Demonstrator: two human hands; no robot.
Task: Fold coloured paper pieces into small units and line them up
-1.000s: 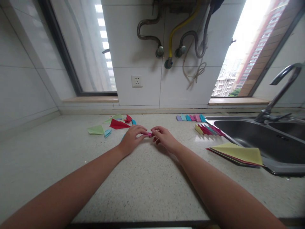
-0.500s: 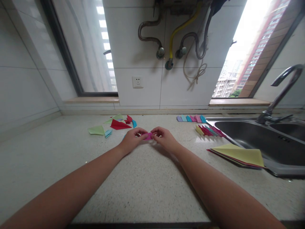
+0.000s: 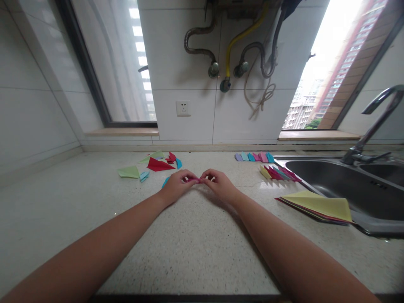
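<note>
Between my two hands is a small magenta piece of folded paper (image 3: 196,181), seen nearly edge-on as a thin strip. My left hand (image 3: 179,184) pinches its left end between thumb and fingers. The right end is pinched by my right hand (image 3: 216,182). Both hands are just above the speckled countertop (image 3: 189,248). Part of a blue paper piece (image 3: 166,181) shows beside my left hand, the rest hidden behind it. Farther left lie a red folded paper (image 3: 159,164), a light green one (image 3: 129,171) and a small light blue one (image 3: 144,176).
Toward the sink (image 3: 315,168) on the right, small folded papers (image 3: 254,157) stand in a row by the wall. A second group (image 3: 279,173) sits in front of them. A yellow-topped stack of folded papers (image 3: 318,204) lies at the sink's edge, near the faucet (image 3: 372,122).
The magenta paper has turned from showing its face to a thin edge. More of the blue piece beside my left hand is visible. Both hands keep their pinch.
</note>
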